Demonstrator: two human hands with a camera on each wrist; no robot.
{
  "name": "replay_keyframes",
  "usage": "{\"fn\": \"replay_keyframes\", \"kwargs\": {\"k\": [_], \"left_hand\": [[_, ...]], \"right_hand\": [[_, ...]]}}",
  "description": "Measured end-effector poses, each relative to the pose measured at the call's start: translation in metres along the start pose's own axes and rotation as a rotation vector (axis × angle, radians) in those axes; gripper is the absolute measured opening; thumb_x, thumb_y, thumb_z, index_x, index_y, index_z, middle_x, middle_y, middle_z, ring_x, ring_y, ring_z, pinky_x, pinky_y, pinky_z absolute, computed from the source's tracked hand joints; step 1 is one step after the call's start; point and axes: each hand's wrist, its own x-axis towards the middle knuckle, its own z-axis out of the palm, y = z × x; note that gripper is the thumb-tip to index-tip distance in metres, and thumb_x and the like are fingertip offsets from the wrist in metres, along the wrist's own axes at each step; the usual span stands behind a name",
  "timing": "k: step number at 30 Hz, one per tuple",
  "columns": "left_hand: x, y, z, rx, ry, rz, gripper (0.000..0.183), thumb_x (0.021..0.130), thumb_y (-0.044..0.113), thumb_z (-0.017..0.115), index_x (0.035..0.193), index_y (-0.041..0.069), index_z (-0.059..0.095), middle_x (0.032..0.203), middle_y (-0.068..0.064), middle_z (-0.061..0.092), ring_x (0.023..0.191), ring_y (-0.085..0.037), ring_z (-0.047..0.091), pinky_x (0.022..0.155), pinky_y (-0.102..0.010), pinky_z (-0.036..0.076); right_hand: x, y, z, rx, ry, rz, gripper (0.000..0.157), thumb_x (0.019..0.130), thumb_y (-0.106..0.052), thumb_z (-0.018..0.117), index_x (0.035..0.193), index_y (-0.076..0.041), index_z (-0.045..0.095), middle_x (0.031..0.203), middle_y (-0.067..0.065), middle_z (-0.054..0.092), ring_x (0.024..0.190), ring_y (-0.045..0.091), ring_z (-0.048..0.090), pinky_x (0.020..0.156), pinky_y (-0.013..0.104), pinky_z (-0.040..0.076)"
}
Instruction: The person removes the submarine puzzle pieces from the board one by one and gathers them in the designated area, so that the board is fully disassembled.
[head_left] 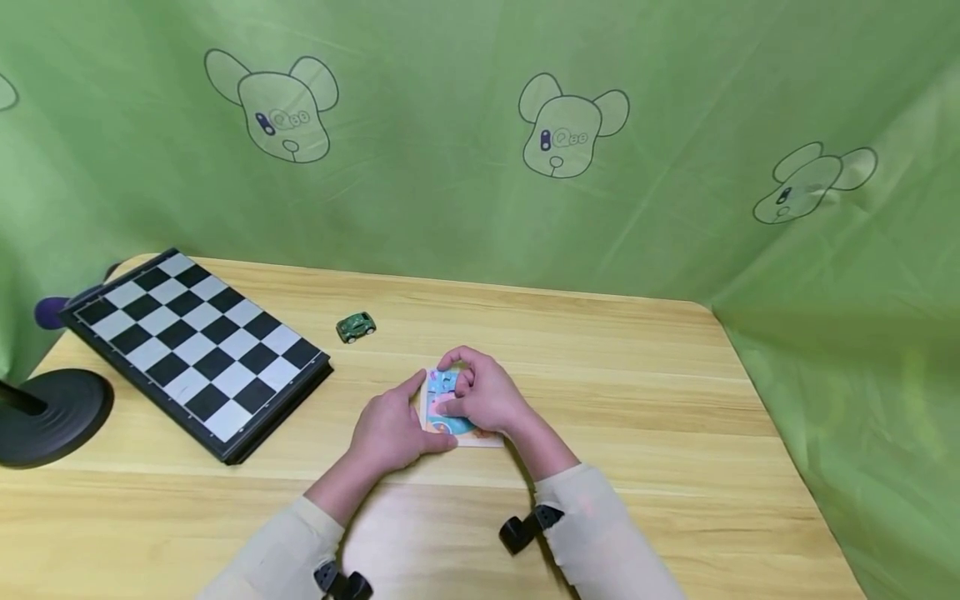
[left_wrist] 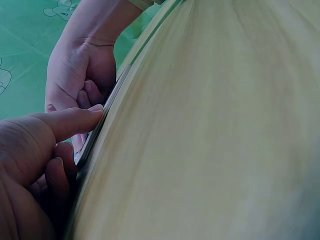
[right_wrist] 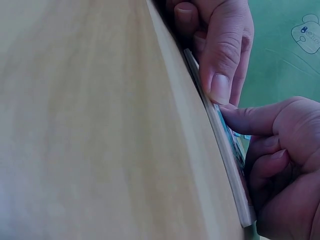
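left hand (head_left: pixel 388 429), thumb and forefinger spread, steadies the puzzle (head_left: pixel 452 425) under the right hand (head_left: pixel 491 398), curled, hold unclear, likely aligning it, next needing gentle pressing.

Two hands (head_left: pixel 386 429) (head_left: pixel 491 396), two wrist cameras (head_left: pixel 532 528) (head_left: pixel 343 582), one picture board (head_left: pixel 454 426), one toy car (head_left: pixel 356 327), one chessboard (head_left: pixel 198 346), one table (head_left: pixel 622 383).

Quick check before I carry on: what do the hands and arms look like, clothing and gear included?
The left hand and right hand are ungloved. The left sleeve and right sleeve are pale cream, ending short of the wrists. Near each cuff sits a small black device with a rounded end: left device, right device.
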Motion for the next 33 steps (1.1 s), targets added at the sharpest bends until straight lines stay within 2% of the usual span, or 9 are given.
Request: {"fn": "replay_keyframes", "kwargs": {"k": [2, 6, 8, 9, 12, 17, 21, 26, 33], "left_hand": [[0.0, 0.0001, -0.0001, 0.006, 0.002, 0.001, 0.109, 0.063, 0.04, 0.095, 0.151, 0.003, 0.043, 0.11, -0.015, 0.069, 0.089, -0.022, 0.059, 0.082, -0.044, 0.049], [0.0001, 0.0004, -0.0007, 0.011, -0.009, -0.004, 0.11, 0.063, 0.04, 0.095, 0.151, 0.003, 0.042, 0.083, -0.008, 0.066, 0.077, -0.021, 0.056, 0.078, -0.042, 0.049], [-0.0001, 0.0007, -0.001, 0.012, -0.011, -0.006, 0.11, 0.063, 0.04, 0.095, 0.152, 0.003, 0.042, 0.079, -0.006, 0.064, 0.077, -0.021, 0.056, 0.079, -0.043, 0.049], [-0.0002, 0.0007, -0.001, 0.013, -0.01, -0.006, 0.109, 0.063, 0.04, 0.095, 0.152, 0.003, 0.042, 0.081, -0.006, 0.065, 0.078, -0.021, 0.057, 0.08, -0.043, 0.049], [-0.0007, 0.0011, -0.001, 0.012, -0.001, -0.004, 0.109, 0.063, 0.04, 0.095, 0.151, 0.003, 0.042, 0.1, -0.012, 0.069, 0.09, -0.023, 0.06, 0.084, -0.045, 0.049], [-0.0012, 0.0014, -0.0006, 0.01, 0.004, -0.001, 0.108, 0.064, 0.04, 0.094, 0.151, 0.003, 0.042, 0.126, -0.019, 0.063, 0.104, -0.028, 0.06, 0.087, -0.047, 0.049], [-0.001, 0.0005, 0.0001, 0.009, 0.005, 0.001, 0.108, 0.064, 0.04, 0.094, 0.151, 0.003, 0.043, 0.125, -0.018, 0.064, 0.104, -0.028, 0.06, 0.087, -0.047, 0.049], [-0.0005, -0.0004, 0.0003, 0.006, 0.001, 0.002, 0.108, 0.063, 0.04, 0.094, 0.151, 0.003, 0.043, 0.114, -0.016, 0.068, 0.098, -0.026, 0.06, 0.087, -0.046, 0.049], [-0.0004, -0.0009, 0.0004, 0.006, 0.002, 0.003, 0.108, 0.064, 0.04, 0.094, 0.151, 0.004, 0.043, 0.124, -0.018, 0.065, 0.102, -0.027, 0.06, 0.087, -0.046, 0.049]], "right_hand": [[-0.0004, 0.0003, 0.0006, 0.0, 0.011, 0.002, 0.047, 0.075, 0.001, 0.086, 0.11, -0.017, 0.06, 0.063, -0.001, 0.044, 0.057, 0.013, 0.043, 0.055, 0.026, 0.038], [-0.0021, -0.0002, 0.0014, 0.012, 0.032, 0.023, 0.043, 0.074, -0.001, 0.088, 0.104, -0.013, 0.06, 0.064, -0.001, 0.043, 0.054, 0.013, 0.04, 0.05, 0.025, 0.035], [-0.003, -0.0012, 0.0013, 0.009, 0.047, 0.034, 0.043, 0.073, -0.002, 0.089, 0.104, -0.012, 0.061, 0.065, -0.001, 0.043, 0.054, 0.013, 0.039, 0.049, 0.025, 0.034], [-0.0034, -0.0016, 0.0012, 0.006, 0.054, 0.038, 0.045, 0.072, -0.003, 0.09, 0.106, -0.012, 0.062, 0.065, -0.001, 0.043, 0.054, 0.013, 0.039, 0.048, 0.025, 0.034], [-0.004, -0.003, 0.0005, -0.026, 0.071, 0.042, 0.05, 0.07, -0.006, 0.091, 0.112, -0.013, 0.064, 0.066, -0.001, 0.046, 0.056, 0.013, 0.041, 0.052, 0.026, 0.036], [-0.0037, -0.0026, -0.0007, -0.101, 0.075, 0.042, 0.049, 0.07, -0.011, 0.093, 0.112, -0.013, 0.067, 0.067, 0.001, 0.049, 0.059, 0.014, 0.044, 0.055, 0.029, 0.038], [-0.0044, -0.0032, -0.0013, -0.133, 0.078, 0.035, 0.046, 0.069, -0.014, 0.093, 0.108, -0.014, 0.068, 0.068, 0.002, 0.05, 0.06, 0.015, 0.046, 0.055, 0.03, 0.039], [-0.0054, -0.0038, -0.0021, -0.142, 0.078, 0.023, 0.043, 0.069, -0.015, 0.093, 0.107, -0.014, 0.071, 0.066, 0.001, 0.049, 0.057, 0.014, 0.044, 0.053, 0.029, 0.037], [-0.0049, -0.0053, -0.0026, -0.138, 0.06, 0.022, 0.042, 0.071, -0.013, 0.092, 0.108, -0.013, 0.073, 0.063, 0.0, 0.047, 0.055, 0.013, 0.042, 0.052, 0.028, 0.035]]}}
